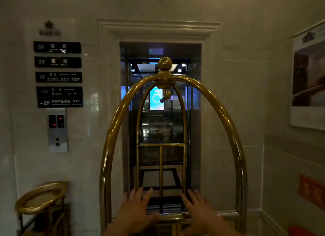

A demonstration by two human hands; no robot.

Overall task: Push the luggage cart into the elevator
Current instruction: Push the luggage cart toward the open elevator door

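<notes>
The brass luggage cart [165, 64] stands right in front of me, its tall arched tubes topped by a ball finial. Straight beyond it the elevator [161, 126] has its doors open, showing a dark mirrored cabin with a lit blue screen. The cart's platform is hidden below the view. My left hand [137, 209] and my right hand [197, 209] are at the cart's low horizontal rail [168, 217], one on each side of the centre post. Their fingers are spread and stretched forward, not wrapped around the rail.
A call button panel [57, 130] sits on the marble wall left of the door, under black floor signs [59, 74]. A brass-topped ash stand [41, 198] is at lower left. The right wall carries a poster [307, 81] and an orange plaque [312, 190].
</notes>
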